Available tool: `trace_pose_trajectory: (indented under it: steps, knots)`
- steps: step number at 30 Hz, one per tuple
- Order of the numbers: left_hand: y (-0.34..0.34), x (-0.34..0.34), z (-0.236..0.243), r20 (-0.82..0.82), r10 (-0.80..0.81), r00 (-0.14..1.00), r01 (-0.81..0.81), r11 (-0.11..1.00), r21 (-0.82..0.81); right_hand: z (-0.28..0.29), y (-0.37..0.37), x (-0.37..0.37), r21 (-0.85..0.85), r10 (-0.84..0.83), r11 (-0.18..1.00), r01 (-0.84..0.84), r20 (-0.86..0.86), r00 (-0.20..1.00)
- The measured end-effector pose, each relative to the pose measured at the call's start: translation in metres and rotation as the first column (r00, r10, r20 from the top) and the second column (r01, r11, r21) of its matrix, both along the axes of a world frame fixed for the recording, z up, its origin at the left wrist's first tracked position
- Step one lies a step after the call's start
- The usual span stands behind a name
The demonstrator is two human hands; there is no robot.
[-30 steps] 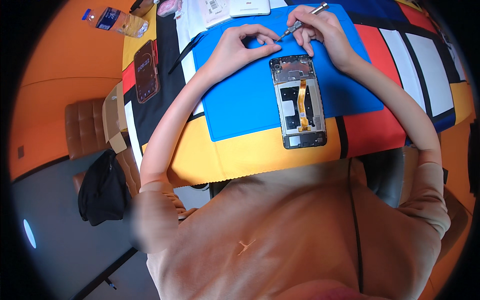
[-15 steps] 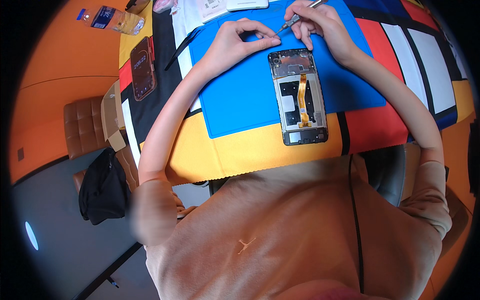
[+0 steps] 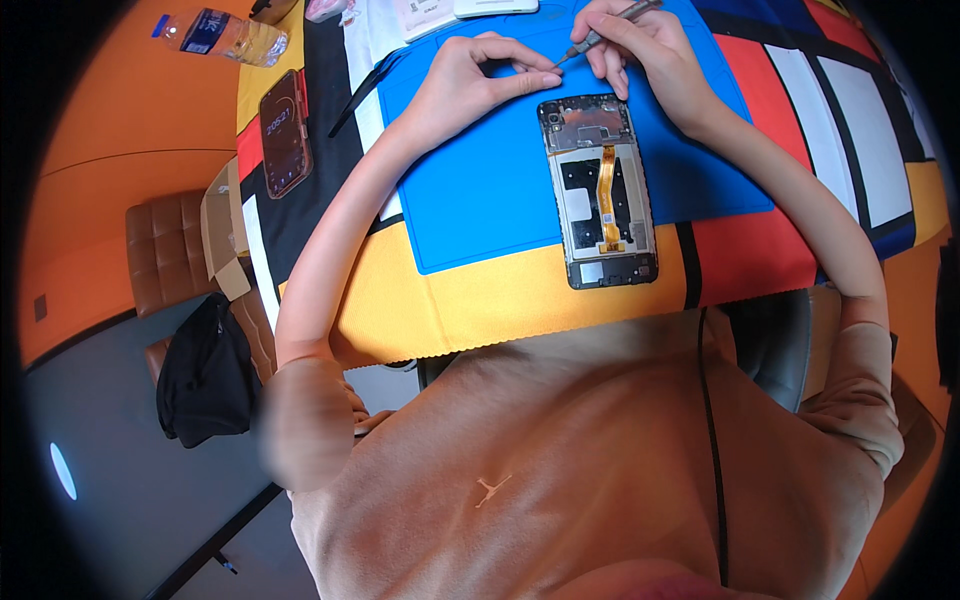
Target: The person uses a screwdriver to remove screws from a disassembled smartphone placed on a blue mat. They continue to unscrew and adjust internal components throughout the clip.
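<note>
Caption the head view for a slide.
Over a blue mat, the right hand holds a slim screwdriver-like tool, its tip by the left hand, near an opened phone.

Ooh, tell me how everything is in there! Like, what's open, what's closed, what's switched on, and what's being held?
Opened phone: back cover off, insides showing
Other phone: screen lit
Bottle: blue cap on
Cardboard box: flap open
Blue mat: spread flat
Screwdriver: held in the right hand
Left hand: fingertips pinched near the screwdriver's tip; anything between them is too small to tell
</note>
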State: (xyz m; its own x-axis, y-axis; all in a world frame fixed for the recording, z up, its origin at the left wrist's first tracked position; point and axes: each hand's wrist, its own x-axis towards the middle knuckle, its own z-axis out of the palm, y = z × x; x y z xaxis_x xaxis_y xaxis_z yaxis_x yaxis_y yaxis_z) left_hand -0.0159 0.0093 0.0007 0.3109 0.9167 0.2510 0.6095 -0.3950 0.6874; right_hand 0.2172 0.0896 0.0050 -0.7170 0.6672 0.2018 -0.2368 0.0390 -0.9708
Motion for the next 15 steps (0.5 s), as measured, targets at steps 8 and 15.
trace_pose_trajectory:
  steps: [8,15]
  knots:
    - [-0.0006,-0.001,-0.0008,0.002,0.013,1.0,-0.013,0.999,-0.041,0.0002,-0.0031,-0.0001,-0.011,0.024,1.0,-0.024,-0.003,1.0]
    - [-0.001,-0.0004,0.0012,0.002,0.011,1.0,-0.011,1.0,-0.03,0.0035,-0.006,-0.0005,-0.006,0.024,1.0,-0.024,0.016,1.0]
